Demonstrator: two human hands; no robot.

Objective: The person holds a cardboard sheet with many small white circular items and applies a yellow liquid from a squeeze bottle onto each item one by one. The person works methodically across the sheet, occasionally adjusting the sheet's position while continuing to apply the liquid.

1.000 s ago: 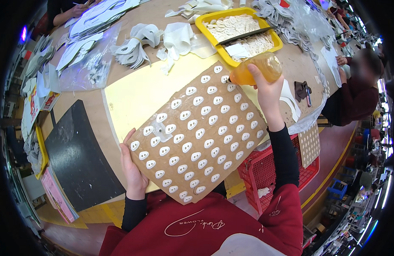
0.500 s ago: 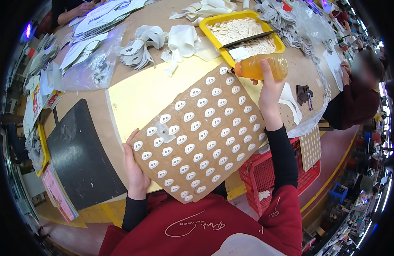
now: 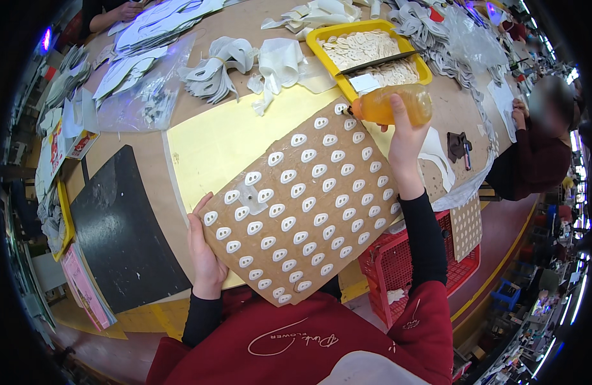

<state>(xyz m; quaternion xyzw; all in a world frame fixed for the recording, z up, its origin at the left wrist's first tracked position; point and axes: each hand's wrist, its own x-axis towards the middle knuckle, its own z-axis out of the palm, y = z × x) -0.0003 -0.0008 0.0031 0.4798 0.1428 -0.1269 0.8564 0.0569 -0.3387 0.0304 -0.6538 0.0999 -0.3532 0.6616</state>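
Since a moment ago I've swung the orange bottle [image 3: 398, 106] left, nozzle now over the board's top corner; right hand [image 3: 405, 138] wraps its soft, squeezable middle. At seven o'clock, left hand [image 3: 205, 253] grips the stiff, light brown board [image 3: 302, 202] of white ovals

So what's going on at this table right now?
A person in a red top is working over a brown board covered with rows of small white oval pieces. The left hand grips the board's lower left edge, while the right hand holds an orange squeeze bottle on its side, nozzle at the board's top corner. A yellow tray of white cut pieces sits just beyond.
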